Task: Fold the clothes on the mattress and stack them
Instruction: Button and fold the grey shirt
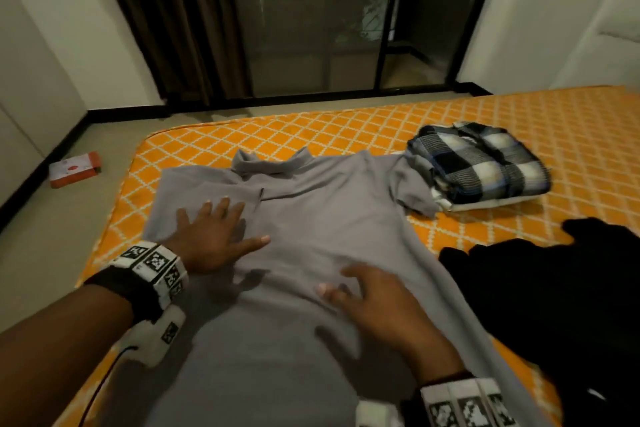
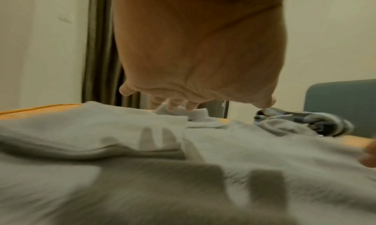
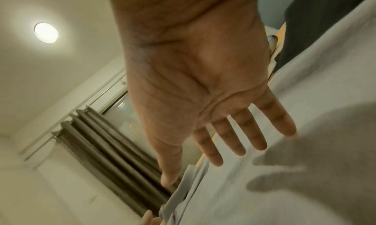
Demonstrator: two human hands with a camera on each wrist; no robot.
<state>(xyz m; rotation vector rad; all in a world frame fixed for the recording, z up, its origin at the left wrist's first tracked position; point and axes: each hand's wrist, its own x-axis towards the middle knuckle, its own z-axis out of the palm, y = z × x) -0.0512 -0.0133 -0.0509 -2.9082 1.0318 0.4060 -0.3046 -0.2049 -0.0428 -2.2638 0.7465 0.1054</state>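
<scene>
A grey collared shirt (image 1: 311,218) lies spread across the orange patterned mattress (image 1: 571,135), collar at the far end. My left hand (image 1: 214,236) lies flat with straight, spread fingers on the shirt's left chest, where one side is folded inward. My right hand (image 1: 374,298) hovers just over the shirt's middle with fingers straight and spread, holding nothing; the right wrist view shows its open palm (image 3: 203,86) above the grey fabric (image 3: 264,188). In the left wrist view my left hand (image 2: 193,67) reaches over the same shirt (image 2: 142,140).
A folded checked shirt on white folded cloth (image 1: 481,166) sits at the shirt's right shoulder. A black garment (image 1: 554,291) lies heaped at the right. An orange and white box (image 1: 74,168) rests on the floor at left. Curtains and a glass door stand beyond.
</scene>
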